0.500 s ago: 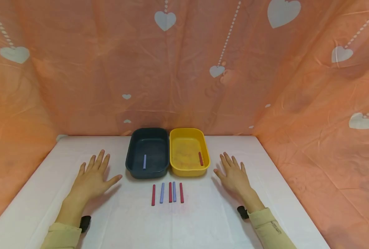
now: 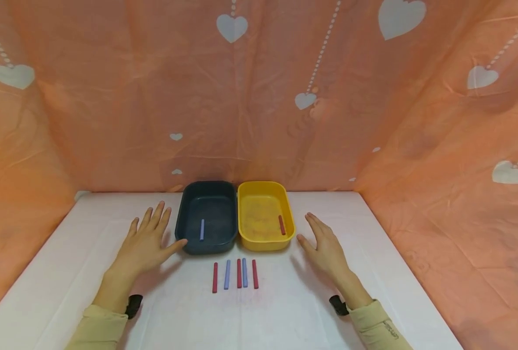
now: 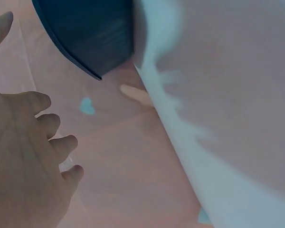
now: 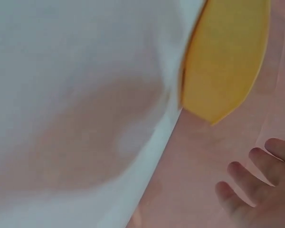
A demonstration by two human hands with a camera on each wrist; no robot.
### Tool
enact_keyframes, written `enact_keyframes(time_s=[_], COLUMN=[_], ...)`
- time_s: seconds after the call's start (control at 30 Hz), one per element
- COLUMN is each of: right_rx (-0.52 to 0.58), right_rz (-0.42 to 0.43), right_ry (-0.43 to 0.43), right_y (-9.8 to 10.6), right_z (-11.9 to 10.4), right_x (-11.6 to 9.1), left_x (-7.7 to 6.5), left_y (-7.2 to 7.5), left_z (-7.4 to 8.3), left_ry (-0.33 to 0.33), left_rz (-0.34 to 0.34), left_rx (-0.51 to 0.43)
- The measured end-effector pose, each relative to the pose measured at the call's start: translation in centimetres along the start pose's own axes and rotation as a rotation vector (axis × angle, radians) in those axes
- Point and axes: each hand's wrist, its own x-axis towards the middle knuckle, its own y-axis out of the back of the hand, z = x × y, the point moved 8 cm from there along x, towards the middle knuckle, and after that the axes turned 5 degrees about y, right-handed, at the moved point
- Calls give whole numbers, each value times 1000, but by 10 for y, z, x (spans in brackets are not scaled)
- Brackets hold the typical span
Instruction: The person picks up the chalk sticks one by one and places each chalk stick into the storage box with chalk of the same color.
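Note:
My left hand point(image 2: 143, 249) hovers over the table beside the dark blue tray point(image 2: 206, 246), fingers spread, holding nothing. In the head view its thumb tip overlaps the tray's near-left corner; touching or not, I cannot tell. To the right of the yellow tray point(image 2: 265, 246), my right hand point(image 2: 327, 252) is held with straight fingers and grips nothing. One blue chalk stick point(image 2: 202, 229) lies in the dark tray, one red chalk stick point(image 2: 282, 225) in the yellow. In front lies a row of red chalks point(image 2: 215, 277) and blue chalks point(image 2: 227, 274).
Both trays stand side by side near the back of the white-covered table point(image 2: 189, 321). An orange curtain with white hearts point(image 2: 259, 121) hangs behind and along both sides. Dark bands point(image 2: 134, 306) are on the wrists.
My left hand has moved right and slightly forward, toward the dark tray. The right hand's fingers have drawn closer together and it has turned a little. The chalks and trays stay put.

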Motion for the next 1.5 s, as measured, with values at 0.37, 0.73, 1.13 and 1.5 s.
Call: enact_keyframes(time_s=[0.37, 0.73, 1.13, 1.5], right_rx=[262, 468, 397, 349], right_rz=[124, 19, -285, -427], right_ry=[100, 122, 57, 26], right_y=[2, -22, -62, -85], right_z=[-44, -82, -96, -98], right_x=[1, -1, -5, -6], left_x=[18, 24, 21, 21], left_y=[-5, -13, -23, -32], left_z=[25, 28, 29, 26], left_ry=[-17, -19, -11, 6], left_rz=[-28, -39, -66, -94], left_rx=[-36, -28, -23, -41])
